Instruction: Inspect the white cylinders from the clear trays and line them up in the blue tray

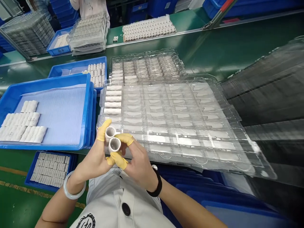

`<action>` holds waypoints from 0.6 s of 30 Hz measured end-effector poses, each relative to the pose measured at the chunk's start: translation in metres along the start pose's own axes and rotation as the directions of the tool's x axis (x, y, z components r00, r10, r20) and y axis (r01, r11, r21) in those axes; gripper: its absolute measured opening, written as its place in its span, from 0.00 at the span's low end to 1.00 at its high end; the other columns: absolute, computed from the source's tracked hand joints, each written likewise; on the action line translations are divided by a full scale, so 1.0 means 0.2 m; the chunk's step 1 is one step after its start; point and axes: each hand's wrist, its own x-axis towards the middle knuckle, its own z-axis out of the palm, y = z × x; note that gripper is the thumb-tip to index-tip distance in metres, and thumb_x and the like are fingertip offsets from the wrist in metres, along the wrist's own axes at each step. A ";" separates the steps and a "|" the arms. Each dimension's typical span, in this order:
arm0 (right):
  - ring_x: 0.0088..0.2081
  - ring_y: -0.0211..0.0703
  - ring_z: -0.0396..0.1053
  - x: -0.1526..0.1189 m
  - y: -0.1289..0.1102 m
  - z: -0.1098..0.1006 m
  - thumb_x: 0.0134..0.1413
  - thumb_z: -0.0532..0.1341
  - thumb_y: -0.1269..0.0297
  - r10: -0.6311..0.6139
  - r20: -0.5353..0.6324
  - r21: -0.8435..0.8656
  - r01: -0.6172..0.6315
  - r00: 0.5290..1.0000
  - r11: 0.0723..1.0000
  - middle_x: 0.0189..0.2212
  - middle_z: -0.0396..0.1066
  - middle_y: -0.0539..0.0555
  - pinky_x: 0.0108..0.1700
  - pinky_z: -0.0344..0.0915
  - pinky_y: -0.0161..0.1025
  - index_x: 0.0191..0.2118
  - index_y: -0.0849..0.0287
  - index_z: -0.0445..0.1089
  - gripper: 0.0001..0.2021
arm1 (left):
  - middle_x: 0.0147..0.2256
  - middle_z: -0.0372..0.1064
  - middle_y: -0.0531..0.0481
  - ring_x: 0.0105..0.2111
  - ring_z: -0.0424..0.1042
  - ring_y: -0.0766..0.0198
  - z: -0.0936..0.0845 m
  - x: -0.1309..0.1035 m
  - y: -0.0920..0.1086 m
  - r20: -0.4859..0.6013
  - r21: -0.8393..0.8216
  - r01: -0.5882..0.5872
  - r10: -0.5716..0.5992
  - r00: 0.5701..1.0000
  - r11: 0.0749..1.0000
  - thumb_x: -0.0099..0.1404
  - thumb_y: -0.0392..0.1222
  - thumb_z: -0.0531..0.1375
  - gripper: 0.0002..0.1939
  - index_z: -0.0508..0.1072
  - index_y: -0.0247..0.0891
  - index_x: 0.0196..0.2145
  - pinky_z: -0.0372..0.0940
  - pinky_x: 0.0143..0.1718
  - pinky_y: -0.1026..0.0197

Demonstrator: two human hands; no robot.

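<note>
Two short white hollow tubes point(115, 144) are held together in front of my body, their open ends facing up towards me. My left hand point(95, 158) closes on them from the left, with yellow finger cots on its thumb and a finger. From the right, my right hand point(137, 160) pinches the nearer tube between cot-covered thumb and finger. Both hands are over the near left corner of a clear plastic tray point(161, 123) with rows of moulded slots. Several white tubes point(112, 104) lie in its leftmost column.
At left, a blue bin point(82, 126) holds several white tubes on a liner. A smaller blue crate point(47, 169) of tubes sits low. Behind the tray stands another filled clear tray point(147, 65). A dark stack point(273, 95) rises at right. A person point(92, 8) is across the bench.
</note>
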 end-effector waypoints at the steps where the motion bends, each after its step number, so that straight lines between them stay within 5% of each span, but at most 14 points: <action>1: 0.29 0.38 0.67 -0.01 0.00 -0.01 0.56 0.61 0.68 -0.033 -0.018 -0.024 0.033 0.999 0.999 0.33 0.71 0.51 0.30 0.67 0.37 0.42 0.53 0.65 0.08 | 0.54 0.65 0.44 0.51 0.69 0.55 0.00 -0.02 -0.01 0.029 -0.051 -0.008 0.010 1.000 0.999 0.61 0.36 0.65 0.45 0.47 0.50 0.70 0.64 0.57 0.50; 4: 0.26 0.38 0.67 -0.03 0.01 -0.03 0.58 0.61 0.68 -0.062 -0.048 -0.074 0.059 0.997 0.995 0.31 0.71 0.50 0.28 0.67 0.37 0.44 0.53 0.66 0.09 | 0.56 0.65 0.44 0.55 0.68 0.54 -0.01 -0.07 -0.03 0.023 -0.163 -0.031 0.035 0.999 0.986 0.67 0.37 0.60 0.34 0.56 0.51 0.67 0.63 0.58 0.50; 7: 0.27 0.39 0.69 -0.04 0.04 -0.03 0.59 0.62 0.67 -0.052 -0.065 -0.068 0.047 0.997 0.997 0.31 0.74 0.50 0.29 0.70 0.38 0.47 0.53 0.68 0.10 | 0.56 0.68 0.43 0.56 0.68 0.53 0.00 -0.09 -0.05 -0.076 -0.077 -0.127 0.121 0.990 0.989 0.69 0.36 0.57 0.25 0.65 0.48 0.62 0.63 0.59 0.49; 11: 0.35 0.43 0.75 -0.06 0.09 -0.01 0.59 0.64 0.68 -0.102 -0.066 -0.064 0.097 0.993 0.993 0.41 0.78 0.54 0.39 0.75 0.42 0.52 0.51 0.69 0.16 | 0.59 0.68 0.43 0.61 0.64 0.52 0.01 -0.09 -0.08 -0.137 0.143 -0.261 0.280 0.950 0.955 0.68 0.33 0.57 0.25 0.66 0.50 0.61 0.60 0.62 0.47; 18: 0.39 0.45 0.76 -0.06 0.08 -0.01 0.59 0.64 0.67 -0.062 -0.072 -0.055 0.058 0.995 0.997 0.45 0.78 0.54 0.41 0.76 0.43 0.52 0.50 0.71 0.15 | 0.57 0.71 0.44 0.62 0.64 0.50 0.02 -0.07 -0.08 -0.165 0.203 -0.256 0.291 0.942 0.945 0.69 0.34 0.57 0.24 0.67 0.49 0.61 0.60 0.62 0.45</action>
